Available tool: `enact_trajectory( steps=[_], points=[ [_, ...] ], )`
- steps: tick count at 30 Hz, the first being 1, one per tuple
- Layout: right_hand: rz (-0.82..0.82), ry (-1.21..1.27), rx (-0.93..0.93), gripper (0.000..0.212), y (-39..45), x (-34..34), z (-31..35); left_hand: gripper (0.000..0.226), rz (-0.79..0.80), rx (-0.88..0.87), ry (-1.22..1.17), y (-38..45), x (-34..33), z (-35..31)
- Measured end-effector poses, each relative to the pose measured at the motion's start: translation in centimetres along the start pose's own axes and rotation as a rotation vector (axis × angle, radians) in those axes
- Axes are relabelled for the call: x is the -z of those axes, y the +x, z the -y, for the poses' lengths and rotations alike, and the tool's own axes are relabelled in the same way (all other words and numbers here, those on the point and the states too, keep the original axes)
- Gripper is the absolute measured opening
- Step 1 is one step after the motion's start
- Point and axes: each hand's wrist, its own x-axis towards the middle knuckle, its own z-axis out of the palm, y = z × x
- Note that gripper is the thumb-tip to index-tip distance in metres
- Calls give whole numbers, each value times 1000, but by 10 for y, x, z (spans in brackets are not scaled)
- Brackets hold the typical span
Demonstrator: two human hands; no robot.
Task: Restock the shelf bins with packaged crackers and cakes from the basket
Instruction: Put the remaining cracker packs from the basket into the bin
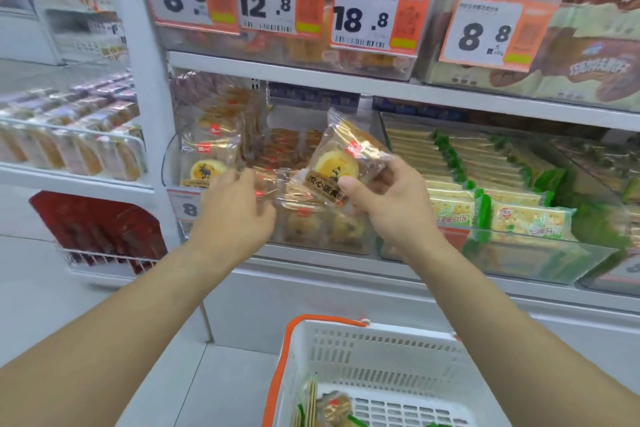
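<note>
Holding a cake pack [341, 163] pinched in my right hand [391, 204]; my left hand [235, 208] grips a blurred pack [277, 184] beside it, basket [377, 350] below both.

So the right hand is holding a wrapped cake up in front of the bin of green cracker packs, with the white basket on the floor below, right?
Not quite. In the head view the right hand holds the wrapped cake in front of the bin of matching cakes; the green cracker packs sit one bin to the right. The white basket is below.

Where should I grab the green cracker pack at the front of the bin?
Probably by its short ends, coming from above. The green cracker pack stands on edge behind the clear bin wall, so the front is blocked and only its top edge is free.
</note>
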Motion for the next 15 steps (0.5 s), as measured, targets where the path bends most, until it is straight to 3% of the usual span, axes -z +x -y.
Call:
enact_trajectory(
  steps=[3, 6, 9, 11, 15],
  points=[
    [-2, 215, -158, 46, 48, -36, 9, 20, 41, -26, 91, -4, 2, 3],
    [-64, 308, -313, 51, 100, -67, 3, 24, 57, -48, 130, -5, 2, -2],
    [-92, 188, -397, 42, 142, -90, -15, 27, 52, -76, 145, -5, -2, -4],
    [-86, 27, -366, 39, 159, -101, -21, 29, 31, -99, 143, -5, -5, -1],
    [-159, -14, -287, 33, 186, -119, -25, 26, -16, -151, 96, 0, -6, 11]
  ],
)
